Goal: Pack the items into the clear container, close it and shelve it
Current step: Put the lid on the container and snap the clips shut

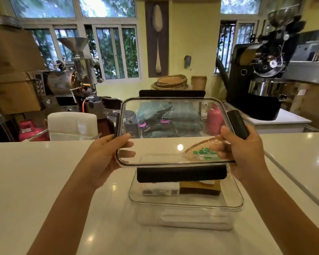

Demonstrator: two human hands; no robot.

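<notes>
A clear lid [173, 129] with black latch flaps is held up, tilted, above the clear container [188, 205]. My left hand [107, 155] grips the lid's left edge. My right hand [243, 153] grips its right edge beside a raised black flap. The container stands on the white counter [44, 181] just below the lid. Inside it lie a white box [160, 189] and a brown-and-black item [201, 188], partly hidden by the lid's near flap.
A woven tray [203, 147] with green bits sits on the counter behind the container, seen through the lid. Beyond the counter stand coffee roasters [261, 74], pink gas cylinders [215, 120], a white tub [72, 126] and cardboard boxes [11, 70].
</notes>
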